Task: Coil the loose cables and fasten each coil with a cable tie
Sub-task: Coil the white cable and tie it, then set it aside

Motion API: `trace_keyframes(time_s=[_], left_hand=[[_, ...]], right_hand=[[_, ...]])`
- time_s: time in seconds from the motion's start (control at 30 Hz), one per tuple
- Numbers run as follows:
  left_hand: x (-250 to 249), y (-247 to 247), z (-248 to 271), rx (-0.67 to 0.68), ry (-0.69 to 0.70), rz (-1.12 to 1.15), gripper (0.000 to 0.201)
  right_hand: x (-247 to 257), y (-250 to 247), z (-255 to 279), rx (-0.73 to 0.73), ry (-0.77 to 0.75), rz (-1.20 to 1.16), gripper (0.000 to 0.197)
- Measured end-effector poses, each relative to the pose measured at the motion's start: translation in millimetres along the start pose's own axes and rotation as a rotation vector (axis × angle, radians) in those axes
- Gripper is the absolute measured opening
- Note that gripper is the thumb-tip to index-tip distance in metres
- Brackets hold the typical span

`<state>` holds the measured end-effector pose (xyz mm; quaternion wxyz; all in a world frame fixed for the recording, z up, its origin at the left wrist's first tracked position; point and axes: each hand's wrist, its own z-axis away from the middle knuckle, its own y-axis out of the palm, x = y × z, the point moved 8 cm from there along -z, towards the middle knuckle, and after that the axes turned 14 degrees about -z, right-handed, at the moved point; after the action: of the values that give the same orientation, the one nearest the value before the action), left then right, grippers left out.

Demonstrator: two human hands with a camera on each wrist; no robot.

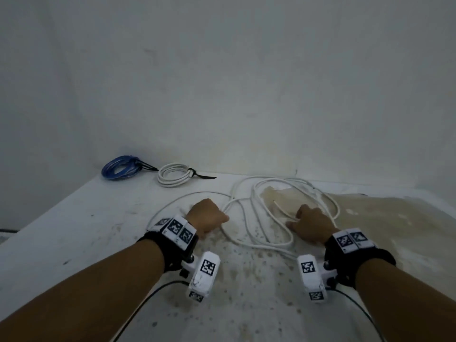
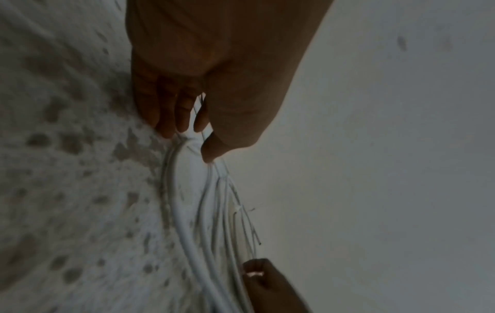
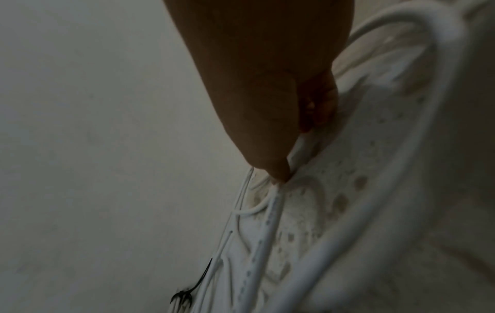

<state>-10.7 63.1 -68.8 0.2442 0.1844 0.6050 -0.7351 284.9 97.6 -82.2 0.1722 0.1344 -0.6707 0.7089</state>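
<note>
Head view: loose white cable (image 1: 256, 218) sprawls between both hands, left hand (image 1: 206, 216) and right hand (image 1: 311, 225) each pinching a strand, its loops lying nearer the right.

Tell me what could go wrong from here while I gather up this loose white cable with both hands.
1. The loose white cable crosses over itself several times between your left hand and right hand, so pulling could tighten a tangle.
2. Its free end lies unheld near the right hand and may spring out of the coil.
3. No spare cable tie is plainly visible; the tied white coil and blue coil sit far back, so you may need to let go.
</note>
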Motion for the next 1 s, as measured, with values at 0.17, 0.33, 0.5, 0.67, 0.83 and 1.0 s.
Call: trace_keyframes(time_s=[0.17,0.33,0.5,0.67,0.83,1.0], left_hand=[[-19.9,4.0,-4.4,-0.124,0.015,-0.442,0.034],[-17.6,-9.2,-6.0,-0.142,-0.062,-0.497,0.020],[-11.8,-61.3,-7.2,-0.198,-0.108,-0.520,0.013],[-17.2,-99.1,16.5,-0.143,-0.056,-0.943,0.021],[9.3,-93.0,34.9,0.054,-0.168,-0.836,0.011],[21.5,-65.4,37.0,0.137,-0.081,-0.812,0.024]], right_hand=[[-2.3,1.0,-11.7,0.031,-0.043,-0.131,0.033],[-9.9,4.0,-20.7,-0.005,-0.042,-0.146,0.029],[-9.7,4.7,-17.5,-0.030,-0.015,-0.134,0.030],[-10.0,0.2,-15.2,-0.025,-0.020,-0.195,0.029],[-7.0,-0.7,-12.8,0.000,-0.021,-0.198,0.030],[-6.3,3.2,-12.7,0.003,-0.020,-0.200,0.045]])
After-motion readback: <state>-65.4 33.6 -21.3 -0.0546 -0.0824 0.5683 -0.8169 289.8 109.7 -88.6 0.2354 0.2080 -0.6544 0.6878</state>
